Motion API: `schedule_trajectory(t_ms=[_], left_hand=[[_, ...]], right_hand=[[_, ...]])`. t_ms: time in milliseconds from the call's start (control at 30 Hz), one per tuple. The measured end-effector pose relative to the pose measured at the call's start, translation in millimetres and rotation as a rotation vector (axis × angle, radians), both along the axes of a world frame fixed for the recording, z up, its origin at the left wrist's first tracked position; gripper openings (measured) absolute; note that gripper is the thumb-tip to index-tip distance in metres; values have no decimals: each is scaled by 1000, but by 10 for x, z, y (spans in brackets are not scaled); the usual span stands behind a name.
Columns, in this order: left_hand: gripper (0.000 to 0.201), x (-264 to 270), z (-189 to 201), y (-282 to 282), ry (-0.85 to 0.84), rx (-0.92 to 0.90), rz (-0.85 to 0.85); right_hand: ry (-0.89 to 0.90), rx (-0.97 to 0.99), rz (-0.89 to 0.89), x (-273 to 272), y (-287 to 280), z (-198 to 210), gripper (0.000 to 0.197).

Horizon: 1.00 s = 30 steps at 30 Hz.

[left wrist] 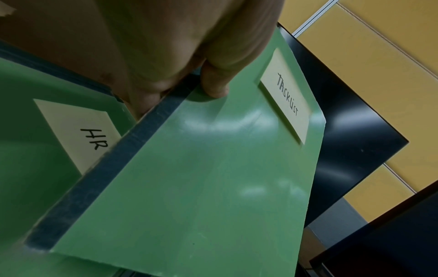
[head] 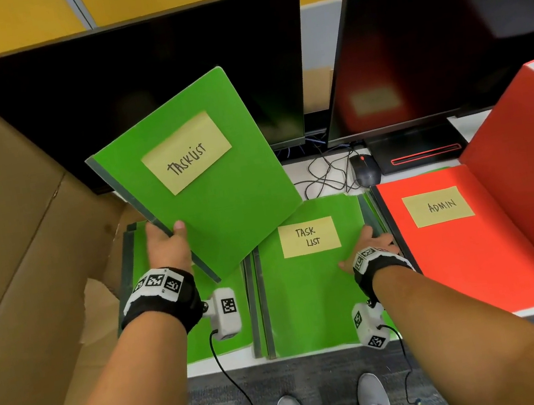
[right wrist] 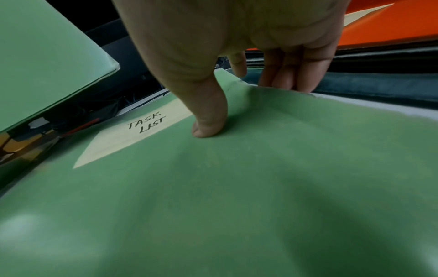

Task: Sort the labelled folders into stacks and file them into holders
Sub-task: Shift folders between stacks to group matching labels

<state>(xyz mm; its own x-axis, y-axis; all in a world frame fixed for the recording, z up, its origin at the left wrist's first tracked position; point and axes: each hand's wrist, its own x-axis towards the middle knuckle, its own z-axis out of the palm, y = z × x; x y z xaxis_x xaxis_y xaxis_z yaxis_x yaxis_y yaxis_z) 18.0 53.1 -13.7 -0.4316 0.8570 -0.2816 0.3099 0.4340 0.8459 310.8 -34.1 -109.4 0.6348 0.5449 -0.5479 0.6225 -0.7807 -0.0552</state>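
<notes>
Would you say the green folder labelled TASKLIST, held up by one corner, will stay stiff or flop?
Probably fairly stiff: the green TASKLIST folder stays almost flat though the left hand pinches only its dark spine edge. Its glossy cover reflects lights, so it may slip. It seems light, since one hand holds it.

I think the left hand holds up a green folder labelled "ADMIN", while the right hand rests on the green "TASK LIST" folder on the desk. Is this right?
Not quite. The green folder in the left hand is labelled "TASKLIST", not "ADMIN", as the head view shows. "ADMIN" is on the red folder. The right hand does rest on the "TASK LIST" folder.
</notes>
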Motion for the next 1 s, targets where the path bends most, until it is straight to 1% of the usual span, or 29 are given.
schedule_trajectory(t_ms=[133, 233, 300, 400, 467, 533, 600, 633, 800, 900, 1000], left_hand=[[62, -23, -23, 41, -11, -16, -6], [63, -13, -59, 63, -63, 1, -2], [62, -1, -77, 68, -79, -1, -4], [58, 10, -97, 65, -68, -5, -22], [57, 18, -100, 61, -67, -14, -34], [51, 21, -109, 47, -69, -7, -39], [39, 23, -129, 32, -61, 0, -49], [37, 32, -125, 13, -52, -2, -59], [45, 8, -68, -77, -60, -11, -55], [42, -96, -79, -110, -51, -18, -33], [44, -131, -113, -134, -104, -45, -35]], right_hand=[[-17, -31, -18, 56, 43, 29, 81], [5, 15, -49, 71, 72, 60, 80], [29, 56, -67, 85, 80, 79, 74], [86, 160, -140, 157, 90, 122, 55], [163, 228, -161, 209, 104, 149, 48], [237, 293, -168, 241, 105, 180, 49], [278, 393, -157, 248, 107, 210, 51], [289, 446, -144, 254, 109, 223, 50], [331, 645, -151, 318, 104, 368, 39], [350, 721, -198, 384, 74, 423, 40], [397, 765, -202, 388, 79, 484, 43]])
